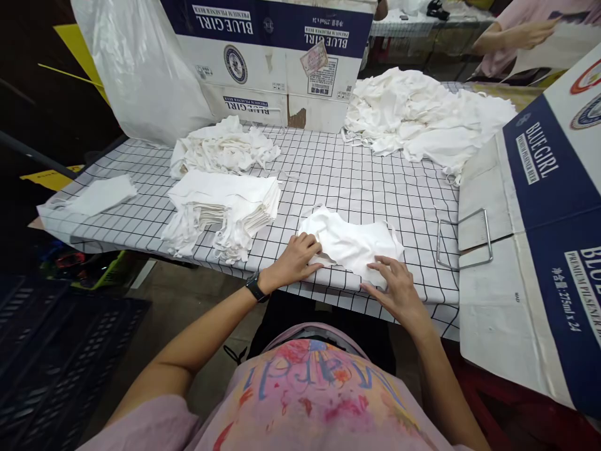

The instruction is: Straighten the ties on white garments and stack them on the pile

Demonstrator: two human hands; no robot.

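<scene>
A crumpled white fabric piece [354, 237] with thin strips at its edges lies on the checked tablecloth in front of me. My left hand [297, 255] rests at its left edge, fingers bent onto the fabric and thumb apart from them. On the near right part of the piece lies my right hand [392, 282], its fingers spread and its thumb at the near edge. Neither hand lifts the fabric off the table. To the left stands a neat stack of white fabric pieces [223, 191], with straps hanging over the table's front edge.
Behind the stack sits a loose white fabric heap [225, 147]; a larger heap [422, 116] lies back right. Cardboard boxes stand behind [267, 59] and at right [498, 263], beside a metal wire handle [486, 237]. Another person's hand [533, 34] shows at top right.
</scene>
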